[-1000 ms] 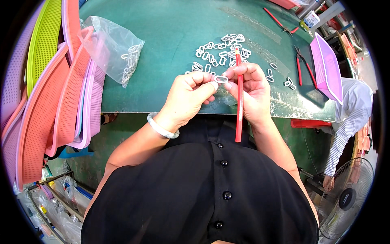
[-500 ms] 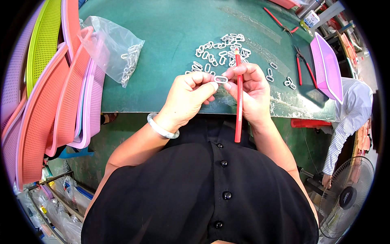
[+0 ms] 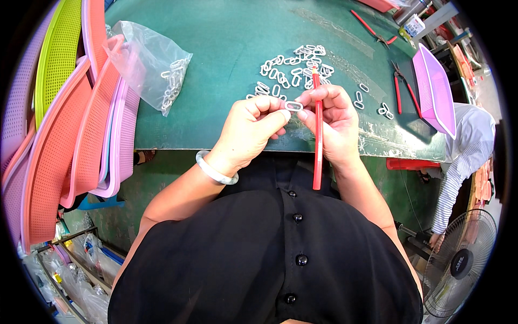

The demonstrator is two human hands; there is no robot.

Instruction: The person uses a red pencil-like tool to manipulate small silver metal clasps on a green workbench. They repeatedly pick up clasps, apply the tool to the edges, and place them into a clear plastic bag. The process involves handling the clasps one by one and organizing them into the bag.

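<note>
Head view shows me the left hand with thumb and forefinger closed on one end of a pale oval link, which sits between the two hands above the green tabletop. The right hand has fingertips at the link's other end and also grips a red pencil lying across its fingers. Just beyond both hands I see scattered loose links. Left of them lies a clear plastic bag; well to their right, red-handled pliers beside a purple basket.
</note>
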